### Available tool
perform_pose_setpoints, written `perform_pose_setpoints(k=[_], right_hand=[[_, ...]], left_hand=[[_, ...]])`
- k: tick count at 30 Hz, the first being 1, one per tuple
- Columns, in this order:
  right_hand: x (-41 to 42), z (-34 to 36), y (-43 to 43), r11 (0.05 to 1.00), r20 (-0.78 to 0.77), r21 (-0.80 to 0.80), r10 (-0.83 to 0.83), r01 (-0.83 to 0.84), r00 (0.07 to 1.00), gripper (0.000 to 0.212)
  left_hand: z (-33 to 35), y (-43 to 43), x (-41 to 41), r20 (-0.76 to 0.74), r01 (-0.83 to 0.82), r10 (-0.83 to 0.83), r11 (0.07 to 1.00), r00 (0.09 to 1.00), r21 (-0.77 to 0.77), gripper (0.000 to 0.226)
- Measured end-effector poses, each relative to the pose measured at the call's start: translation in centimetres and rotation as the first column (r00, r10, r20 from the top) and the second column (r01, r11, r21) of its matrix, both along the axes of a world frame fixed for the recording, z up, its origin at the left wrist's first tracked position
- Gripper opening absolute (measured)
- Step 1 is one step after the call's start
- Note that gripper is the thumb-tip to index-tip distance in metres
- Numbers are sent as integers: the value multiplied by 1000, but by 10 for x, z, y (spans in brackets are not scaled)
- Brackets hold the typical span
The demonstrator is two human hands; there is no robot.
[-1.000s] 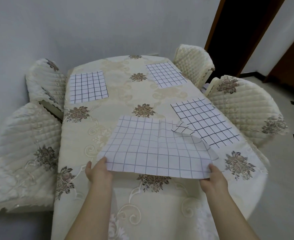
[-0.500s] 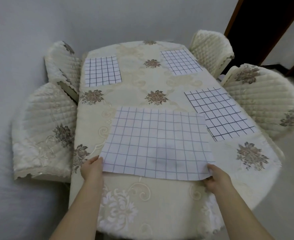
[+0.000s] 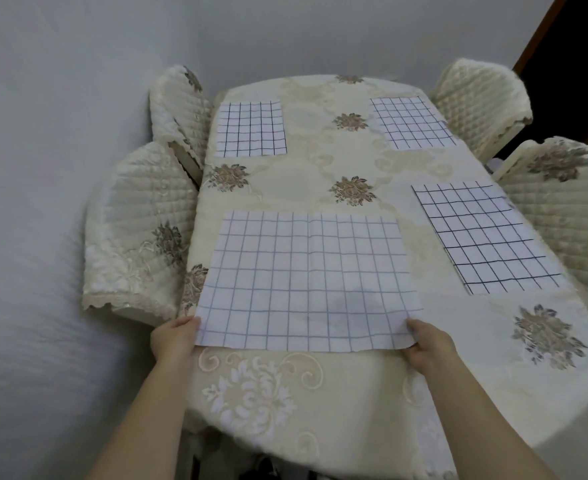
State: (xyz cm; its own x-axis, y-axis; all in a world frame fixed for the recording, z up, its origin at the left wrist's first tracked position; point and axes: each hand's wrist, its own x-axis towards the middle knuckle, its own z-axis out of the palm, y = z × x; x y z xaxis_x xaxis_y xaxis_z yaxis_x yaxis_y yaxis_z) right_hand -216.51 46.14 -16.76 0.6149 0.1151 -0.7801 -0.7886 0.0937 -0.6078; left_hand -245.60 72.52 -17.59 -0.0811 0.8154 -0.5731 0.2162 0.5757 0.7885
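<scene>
- The left hand point(image 3: 173, 337) pinches the near left corner of the large checked cloth point(image 3: 306, 282). Its fingers are closed on the edge, and their tips go under the fabric.
- The large checked cloth lies spread flat at the near end of the surface point(image 3: 285, 181), left of centre. Its long axis runs left to right across the surface, and its short sides point away from the person. A faint crease runs down its middle, and its grid lines are pale.
- The right hand point(image 3: 427, 344) grips the near right corner, with the thumb on top of the cloth and the fingers tucked beneath.
- The surface is oval and covered by a cream tablecloth with brown flower motifs.
- A pale wall point(image 3: 78, 64) stands to the left and behind.
- Two quilted chairs point(image 3: 140, 237) are pushed in on the left side.
- A small checked cloth point(image 3: 251, 129) lies far left, a second point(image 3: 412, 123) far right, and a third point(image 3: 486, 237) lies near right, with darker lines. All three are well apart from the large one.
- Two more quilted chairs point(image 3: 479, 95) stand on the right, in front of a dark doorway point(image 3: 583, 64).
- The fingertips of both hands are hidden under the cloth. The nearer right chair is cut off by the frame edge, and the floor below the surface is too dark to make out.
</scene>
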Motion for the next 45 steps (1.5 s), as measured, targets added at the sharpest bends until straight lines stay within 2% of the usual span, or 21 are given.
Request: perform_pose_setpoints(k=[5,8,9,13,17,19,21,28,30,33,34,37,39,41,45], right_hand=[[4,-1,11,993,15,-62,105,-104,994,31],[7,11,13,974,35,-103,208,-203,978,9],[11,14,13,969,41,-107,227,-222,973,9],[33,19,16,948,130,-180,288,-263,949,33],[53,26,33,915,175,-229,375,-333,910,36],[68,19,40,886,178,-289,423,-364,889,55],[87,4,47,863,184,-317,464,-394,867,66],[96,24,85,795,196,-434,543,-424,817,47],[102,22,91,757,217,-506,575,-413,789,42],[107,21,94,714,250,-584,611,-387,751,30],[109,21,94,705,254,-591,624,-392,739,32],[111,29,95,702,260,-567,650,-431,714,26],[109,39,99,715,276,-534,652,-451,706,12],[103,51,103,730,312,-511,650,-454,693,10],[85,77,119,743,386,-483,655,-463,649,14]], left_hand=[[-1,6,-19,55,21,-18,998,998,-61,22],[5,13,-21,73,45,-36,991,997,-127,20],[8,16,-20,61,55,-48,990,997,-131,22],[27,31,-5,66,152,-145,983,987,-107,18],[35,54,15,91,246,-238,964,967,-98,20],[36,64,27,105,288,-276,950,955,-119,20],[35,75,37,97,326,-315,935,944,-141,24],[-12,129,47,0,343,-347,929,938,-139,67],[-15,133,50,-39,345,-350,933,936,-100,61],[2,125,57,-63,327,-332,942,941,-67,32],[7,124,60,-68,309,-313,949,947,-66,29],[18,123,67,-9,268,-269,961,963,-69,35],[25,123,73,3,250,-250,966,968,-72,51],[37,122,83,21,254,-253,965,967,-64,60],[75,102,114,58,293,-290,954,955,-58,33]])
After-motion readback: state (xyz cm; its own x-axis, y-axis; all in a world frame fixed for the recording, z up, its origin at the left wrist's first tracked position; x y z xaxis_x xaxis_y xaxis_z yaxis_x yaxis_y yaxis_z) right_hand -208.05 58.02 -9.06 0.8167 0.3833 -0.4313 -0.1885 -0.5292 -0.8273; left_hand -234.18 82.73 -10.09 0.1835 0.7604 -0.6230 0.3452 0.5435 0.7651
